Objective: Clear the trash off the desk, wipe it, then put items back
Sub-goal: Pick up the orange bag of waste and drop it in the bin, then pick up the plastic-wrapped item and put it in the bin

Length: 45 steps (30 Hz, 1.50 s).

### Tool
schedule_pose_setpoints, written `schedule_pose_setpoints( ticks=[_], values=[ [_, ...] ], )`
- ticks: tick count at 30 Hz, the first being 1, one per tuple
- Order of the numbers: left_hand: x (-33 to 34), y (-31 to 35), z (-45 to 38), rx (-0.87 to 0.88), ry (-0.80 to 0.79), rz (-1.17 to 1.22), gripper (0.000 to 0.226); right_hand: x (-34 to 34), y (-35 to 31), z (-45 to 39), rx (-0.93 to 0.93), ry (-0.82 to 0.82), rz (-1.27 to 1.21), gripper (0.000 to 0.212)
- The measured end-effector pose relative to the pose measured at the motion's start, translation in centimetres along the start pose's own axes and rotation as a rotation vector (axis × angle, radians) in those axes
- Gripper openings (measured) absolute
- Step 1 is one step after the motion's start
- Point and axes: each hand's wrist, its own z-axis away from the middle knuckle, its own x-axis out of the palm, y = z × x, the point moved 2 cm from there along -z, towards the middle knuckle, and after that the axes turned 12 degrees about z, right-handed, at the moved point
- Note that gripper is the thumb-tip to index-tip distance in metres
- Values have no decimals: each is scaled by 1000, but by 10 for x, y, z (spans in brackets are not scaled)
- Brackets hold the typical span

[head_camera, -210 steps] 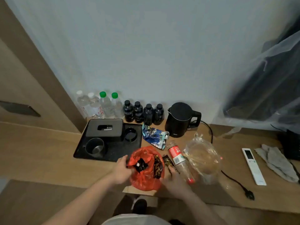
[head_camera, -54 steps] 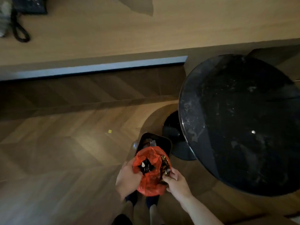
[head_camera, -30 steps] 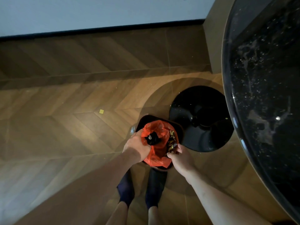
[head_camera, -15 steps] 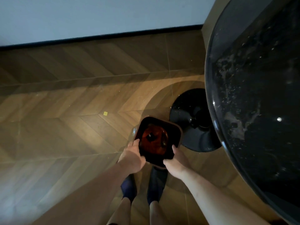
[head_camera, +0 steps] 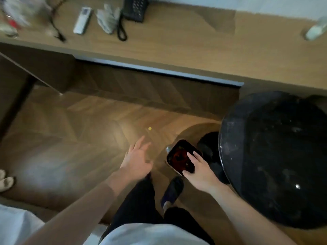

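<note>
Here, your left hand [head_camera: 137, 160] spreads empty above herringbone wood floor [head_camera: 74, 138]; your right hand [head_camera: 200, 171], fingers apart, overlaps the rim of the dark rounded bin [head_camera: 183, 157] holding the crumpled orange bag [head_camera: 178, 156], beside a glossy black round table [head_camera: 276, 156].

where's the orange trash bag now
In the head view it sits inside the small black bin on the floor, lower right of centre, beside the round black table.

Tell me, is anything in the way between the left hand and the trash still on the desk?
Nothing visible blocks it. The left hand is open over bare floor, and the trash lies at the far left of the desk, with only open space and the desk's edge between.
</note>
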Motion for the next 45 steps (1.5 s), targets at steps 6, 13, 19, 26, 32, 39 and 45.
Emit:
schedule_pose_setpoints(
  ticks=[6, 13, 19, 26, 32, 39, 45],
  values=[
    [-81, -21, 80, -5, 200, 30, 82, -46, -93, 37, -178, 56, 139, 79],
    [-187, -69, 104, 29, 375, -12, 80, -72, -208, 34, -251, 134, 335, 82],
    [-274, -142, 114, 27, 455, -102, 82, -68, -326, 7, -278, 156, 439, 82],
    [-361, -220, 117, -35, 463, -126, 83, -59, -451, -16, -347, 169, 430, 82],
    [-434, -240, 90, -35, 507, -71, 81, -80, -525, -43, -389, 134, 440, 80],
    [-502, -273, 42, -96, 568, -8, 80, -106, -616, -119, -449, 52, 416, 78],
    [-567, -300, 8, -189, 610, 65, 81, -142, -699, -184, -528, 5, 404, 78]
  ],
)
